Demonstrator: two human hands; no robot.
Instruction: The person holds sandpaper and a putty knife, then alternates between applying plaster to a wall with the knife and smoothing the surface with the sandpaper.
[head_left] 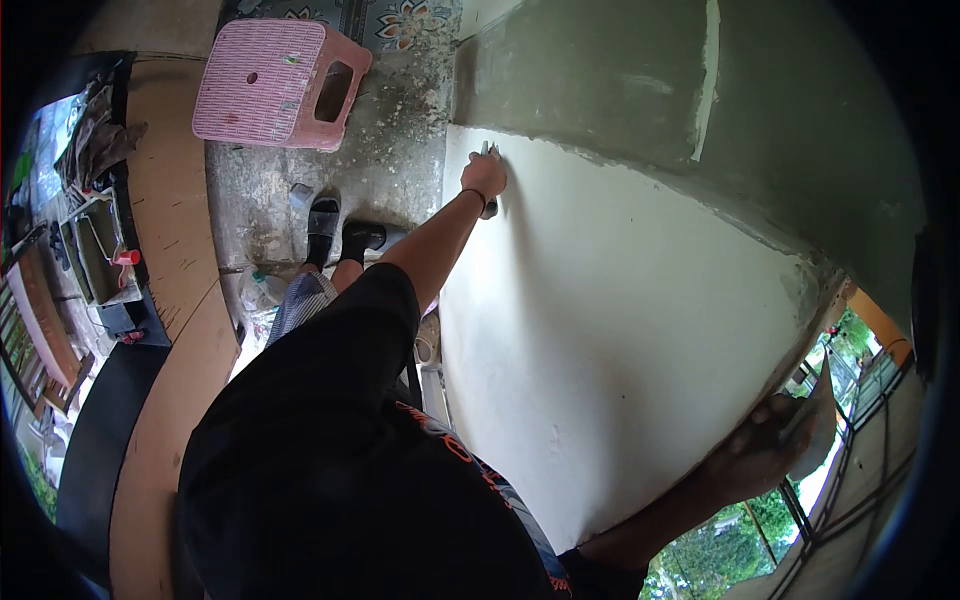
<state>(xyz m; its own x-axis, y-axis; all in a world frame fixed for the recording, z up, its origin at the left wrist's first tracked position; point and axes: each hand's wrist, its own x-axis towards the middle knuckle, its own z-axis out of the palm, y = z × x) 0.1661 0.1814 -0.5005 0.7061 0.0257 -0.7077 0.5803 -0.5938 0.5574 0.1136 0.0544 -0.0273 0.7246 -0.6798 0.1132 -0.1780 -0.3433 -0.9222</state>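
My left hand [484, 174] reaches out to the far end of a smooth white wall surface [610, 300]. Its fingers are closed round a small greyish tool whose ends poke out on both sides; the kind is mostly hidden by the hand. A dark band circles that wrist. At the lower right my right hand [755, 455], in shadow, is closed on a thin, flat, pale blade [816, 432] that resembles a scraper. This hand is at the white surface's outer edge, against the bright outdoors.
A pink plastic stool [265, 85] stands on the stained concrete floor [250, 200], near my sandalled feet [325, 220]. Grey-green wall [590, 80] borders the white area. A curved brown board [170, 250] runs along the left, beside a tray with a red-ended tool [125, 258].
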